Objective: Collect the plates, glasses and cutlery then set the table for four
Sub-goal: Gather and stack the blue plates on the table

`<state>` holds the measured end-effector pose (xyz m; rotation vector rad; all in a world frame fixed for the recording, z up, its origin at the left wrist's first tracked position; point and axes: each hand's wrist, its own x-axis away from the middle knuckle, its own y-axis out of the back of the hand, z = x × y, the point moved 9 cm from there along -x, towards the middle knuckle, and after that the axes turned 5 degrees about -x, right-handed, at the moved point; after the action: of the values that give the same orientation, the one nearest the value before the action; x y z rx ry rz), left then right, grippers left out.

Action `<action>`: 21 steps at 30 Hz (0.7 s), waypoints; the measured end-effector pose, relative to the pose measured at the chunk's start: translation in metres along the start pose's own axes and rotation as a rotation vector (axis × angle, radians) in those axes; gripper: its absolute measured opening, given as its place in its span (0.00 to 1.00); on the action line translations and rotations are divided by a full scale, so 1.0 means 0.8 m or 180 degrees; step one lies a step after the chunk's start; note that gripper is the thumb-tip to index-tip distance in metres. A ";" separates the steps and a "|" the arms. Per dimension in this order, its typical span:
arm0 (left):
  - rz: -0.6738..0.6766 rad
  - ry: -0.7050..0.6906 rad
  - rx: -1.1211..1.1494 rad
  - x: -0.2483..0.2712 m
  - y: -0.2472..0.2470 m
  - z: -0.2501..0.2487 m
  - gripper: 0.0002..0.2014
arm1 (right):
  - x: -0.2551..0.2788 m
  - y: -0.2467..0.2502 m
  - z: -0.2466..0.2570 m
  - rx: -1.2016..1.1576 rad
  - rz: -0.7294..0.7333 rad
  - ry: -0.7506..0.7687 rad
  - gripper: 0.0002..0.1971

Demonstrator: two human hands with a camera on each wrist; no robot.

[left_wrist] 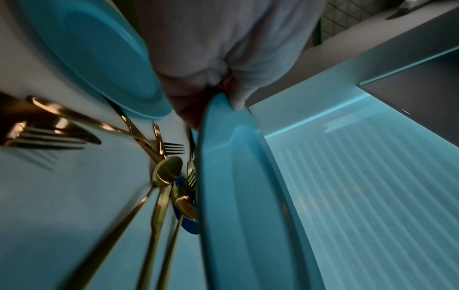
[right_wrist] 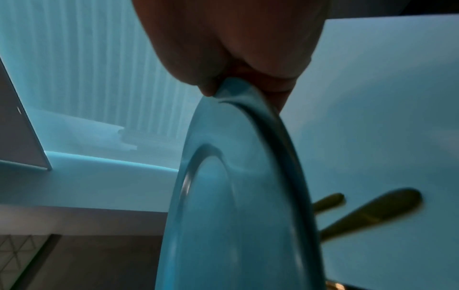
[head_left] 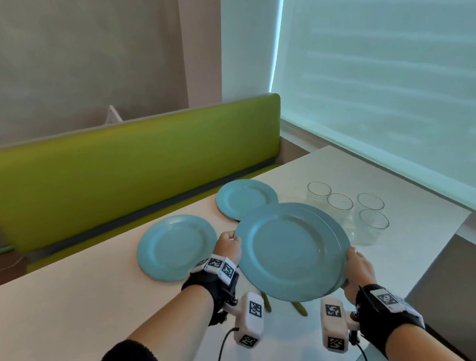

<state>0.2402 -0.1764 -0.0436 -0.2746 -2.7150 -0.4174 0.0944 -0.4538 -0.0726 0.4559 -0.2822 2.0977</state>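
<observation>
- Table: white top, beside a green bench; everything else was set on it or held above it.
- Held plates: 2 blue, stacked, empty, kept above the table. L hand was curled on the left rim, R hand on the right rim w/ thumb on top.
- Left plate & far plate: laid flat, nothing in them.
- Glasses: 4, upright, empty, grouped nr the window.
- Gold cutlery: seen loose on the table under the held plates.

Both forearms reach forward; the left hand and right hand grip opposite rims, thumbs on top.
</observation>
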 end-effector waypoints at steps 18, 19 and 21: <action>-0.0135 0.0273 -0.1172 -0.070 0.137 0.058 0.24 | 0.014 -0.174 0.013 0.0367 0.0597 0.0352 0.20; -0.0298 0.0520 -0.1244 -0.080 0.155 0.074 0.25 | 0.008 -0.178 0.018 0.0446 0.0580 0.0394 0.20; -0.0610 0.1071 -0.1377 -0.091 0.192 0.109 0.25 | -0.006 -0.185 0.023 0.0520 0.0574 0.0456 0.20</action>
<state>0.3148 -0.0137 -0.1113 -0.0480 -2.3055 -1.0115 0.2259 -0.3849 -0.0547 0.3852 -0.0703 2.3281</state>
